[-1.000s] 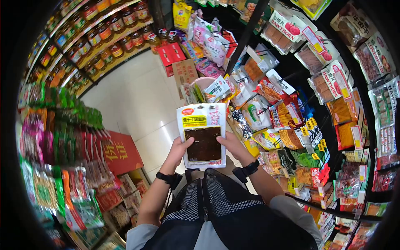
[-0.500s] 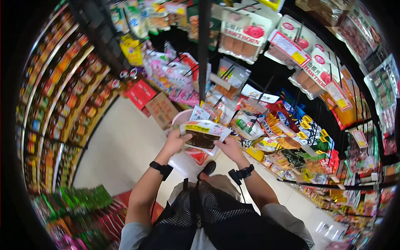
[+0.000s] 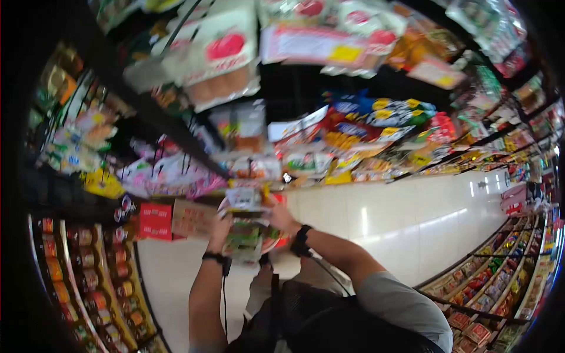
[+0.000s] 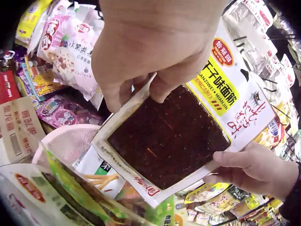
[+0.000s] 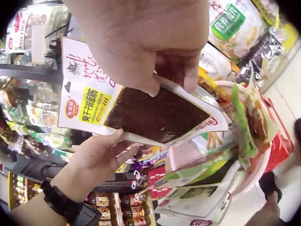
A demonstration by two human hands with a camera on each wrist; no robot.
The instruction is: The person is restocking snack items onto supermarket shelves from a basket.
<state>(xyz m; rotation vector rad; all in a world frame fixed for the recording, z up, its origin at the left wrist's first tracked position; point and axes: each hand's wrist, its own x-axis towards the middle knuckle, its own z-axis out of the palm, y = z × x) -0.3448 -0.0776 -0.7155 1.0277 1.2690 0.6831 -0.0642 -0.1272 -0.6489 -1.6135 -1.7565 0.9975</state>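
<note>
Both hands hold a flat packet of seasoned gluten snack (image 4: 164, 141), white with a yellow label and a clear window on dark brown contents. My left hand (image 4: 160, 47) pinches one edge, thumb on the window. The right hand (image 5: 146, 42) grips the opposite edge, also with its thumb on the front. The packet is tilted and held over a pink plastic basket (image 4: 61, 141). Several other packets stand in the basket, among them a green-edged one (image 4: 70, 183). In the blurred head view, the left hand (image 3: 219, 230) and right hand (image 3: 283, 219) are close together above the basket.
Hanging snack packs (image 3: 223, 65) and bagged snacks (image 3: 306, 162) fill the racks in front. Cardboard boxes (image 3: 194, 217) stand on the floor to the left, near shelves of jars (image 3: 88, 276). Tiled floor (image 3: 382, 217) runs off to the right.
The head view has swung rightward, so the jar shelves now sit lower left and a long aisle shows at right. Both hands keep the packet, now tilted flatter over the basket.
</note>
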